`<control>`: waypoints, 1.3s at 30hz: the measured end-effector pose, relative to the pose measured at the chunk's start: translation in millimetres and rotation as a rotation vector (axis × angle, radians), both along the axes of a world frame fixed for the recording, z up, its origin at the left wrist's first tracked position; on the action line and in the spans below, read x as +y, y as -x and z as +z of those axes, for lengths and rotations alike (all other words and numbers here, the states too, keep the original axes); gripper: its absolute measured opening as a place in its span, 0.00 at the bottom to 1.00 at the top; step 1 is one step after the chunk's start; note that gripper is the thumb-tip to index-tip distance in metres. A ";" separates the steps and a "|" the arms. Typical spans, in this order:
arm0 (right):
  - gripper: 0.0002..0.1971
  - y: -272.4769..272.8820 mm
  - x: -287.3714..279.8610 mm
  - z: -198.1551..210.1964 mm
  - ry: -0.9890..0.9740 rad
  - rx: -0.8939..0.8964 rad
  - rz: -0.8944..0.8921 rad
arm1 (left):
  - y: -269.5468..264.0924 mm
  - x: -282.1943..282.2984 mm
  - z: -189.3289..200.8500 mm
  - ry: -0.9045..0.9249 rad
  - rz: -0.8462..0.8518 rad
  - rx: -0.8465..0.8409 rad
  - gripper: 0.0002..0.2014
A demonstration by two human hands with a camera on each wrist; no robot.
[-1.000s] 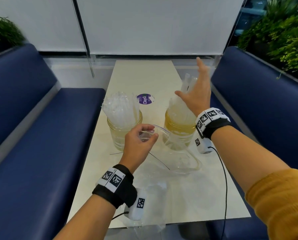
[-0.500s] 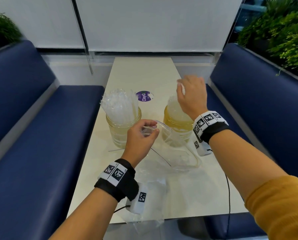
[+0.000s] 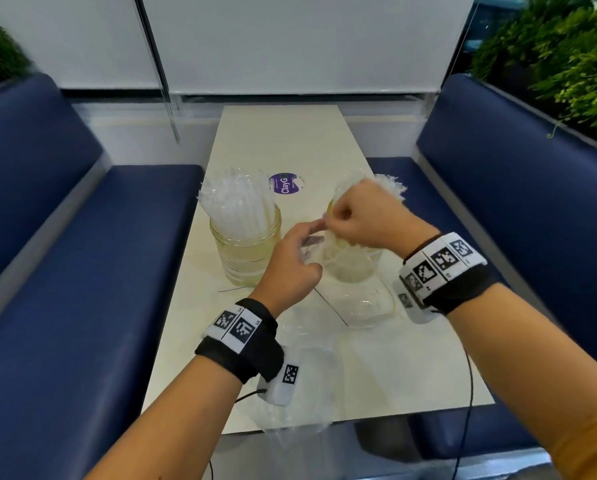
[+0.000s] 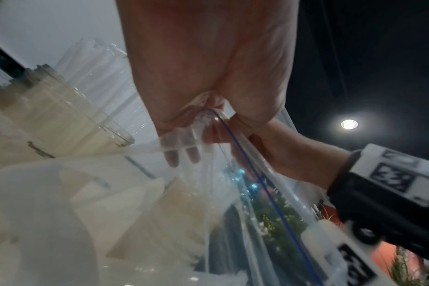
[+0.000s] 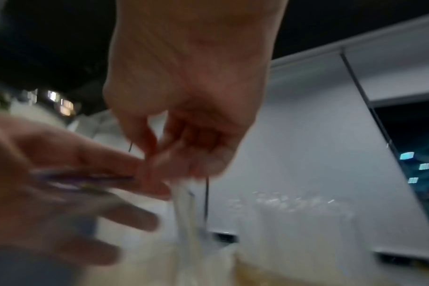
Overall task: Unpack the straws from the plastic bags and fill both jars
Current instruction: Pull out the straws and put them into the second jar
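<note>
The left hand [image 3: 290,268] pinches the rim of the clear zip-top plastic bag [image 3: 359,303], and the right hand [image 3: 362,216] closes its fingers on the same rim from the opposite side. The bag hangs between them, just before the straw-filled right glass jar [image 3: 373,261].

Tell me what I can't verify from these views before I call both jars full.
- Right jar, head view: both hands and the clear bag cover it; its straw level is unreadable.
- Right hand: its fingers are motion-blurred in the right wrist view, so what they pinch is unclear.
- Left hand, left wrist view: the palm hides the fingertips gripping the bag rim.
- Bag contents: too transparent to tell if straws remain.
</note>
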State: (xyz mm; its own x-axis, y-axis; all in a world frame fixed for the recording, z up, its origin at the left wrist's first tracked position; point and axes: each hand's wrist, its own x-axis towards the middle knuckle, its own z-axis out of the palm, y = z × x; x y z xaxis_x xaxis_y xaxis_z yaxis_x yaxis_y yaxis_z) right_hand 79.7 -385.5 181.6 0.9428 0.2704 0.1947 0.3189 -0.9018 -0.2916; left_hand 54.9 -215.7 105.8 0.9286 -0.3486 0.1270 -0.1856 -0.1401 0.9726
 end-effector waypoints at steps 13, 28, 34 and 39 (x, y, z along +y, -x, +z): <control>0.23 21.2 26.7 -94.9 0.527 0.603 -0.166 | 4.6 -2.2 3.7 0.007 0.001 -0.011 0.38; 0.24 15.4 25.4 -40.9 0.601 0.523 -0.083 | 3.9 6.2 -6.9 -0.130 -0.066 -0.124 0.39; 0.25 26.5 36.5 18.2 0.578 0.460 -0.089 | 6.0 -6.1 -14.3 -0.216 -0.012 -0.183 0.44; 0.20 39.8 41.9 53.5 0.362 0.361 -0.070 | 2.9 -19.2 -12.7 -0.235 0.241 -0.256 0.18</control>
State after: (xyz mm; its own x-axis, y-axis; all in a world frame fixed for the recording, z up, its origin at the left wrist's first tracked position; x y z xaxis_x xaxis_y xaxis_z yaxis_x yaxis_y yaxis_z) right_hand 39.9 -343.5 235.2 0.9510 0.1944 -0.2406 0.1910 -0.9809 -0.0375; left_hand 52.0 -234.9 93.1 0.9360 -0.1725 0.3069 -0.3518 -0.4212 0.8360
